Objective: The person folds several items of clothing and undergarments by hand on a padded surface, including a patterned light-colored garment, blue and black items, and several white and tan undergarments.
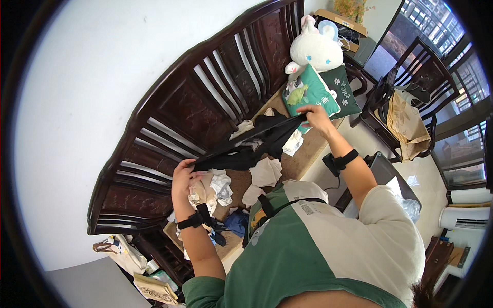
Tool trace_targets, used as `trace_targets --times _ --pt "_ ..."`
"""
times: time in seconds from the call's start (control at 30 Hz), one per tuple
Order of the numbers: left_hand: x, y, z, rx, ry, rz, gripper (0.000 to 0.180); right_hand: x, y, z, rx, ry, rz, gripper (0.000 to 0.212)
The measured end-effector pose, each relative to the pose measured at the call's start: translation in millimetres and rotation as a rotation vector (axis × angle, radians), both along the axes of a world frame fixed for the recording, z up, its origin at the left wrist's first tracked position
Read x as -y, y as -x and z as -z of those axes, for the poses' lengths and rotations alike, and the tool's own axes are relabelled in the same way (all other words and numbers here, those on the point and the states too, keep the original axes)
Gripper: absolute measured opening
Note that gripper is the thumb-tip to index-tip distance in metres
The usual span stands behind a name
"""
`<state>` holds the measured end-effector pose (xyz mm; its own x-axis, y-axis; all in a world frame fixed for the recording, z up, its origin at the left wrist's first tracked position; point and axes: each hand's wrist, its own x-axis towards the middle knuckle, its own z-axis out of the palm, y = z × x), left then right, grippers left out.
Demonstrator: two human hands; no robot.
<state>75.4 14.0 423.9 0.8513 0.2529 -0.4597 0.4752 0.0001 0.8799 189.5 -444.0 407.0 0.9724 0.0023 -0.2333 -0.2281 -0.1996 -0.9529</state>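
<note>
A thin black garment (239, 151) is stretched between my two hands above the seat of a dark wooden bench; its exact kind I cannot make out. My left hand (183, 177) pinches its left end, and my right hand (315, 118) grips the other end, higher and farther right. Loose clothes lie on the brown seat mat (319, 138) beneath. Near my left hand is a crumpled white cloth (222, 188). A beige cloth (266, 172) rests below the middle of the black garment. Dark blue clothing (237, 223) lies close to my left forearm.
The bench's carved backrest (190, 110) runs along the wall. At its far end sit a white plush toy (314, 49), a green cushion (310, 92) and a dark green cushion (343, 91). To the right stand a chair holding a tan bag (405, 123) and a dark low table (382, 174).
</note>
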Motion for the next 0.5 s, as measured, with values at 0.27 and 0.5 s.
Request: trace_targets --times 0.27,0.5 --pt "-15.4 -10.4 106.1 0.051 -0.176 -0.498 0.015 -2.3 -16.0 62.2 0.133 0.445 0.048 0.029" --pt "1.8 3.7 143.0 0.012 -0.266 -0.445 0.023 -19.7 -15.1 90.9 -0.205 0.275 0.105 0.021"
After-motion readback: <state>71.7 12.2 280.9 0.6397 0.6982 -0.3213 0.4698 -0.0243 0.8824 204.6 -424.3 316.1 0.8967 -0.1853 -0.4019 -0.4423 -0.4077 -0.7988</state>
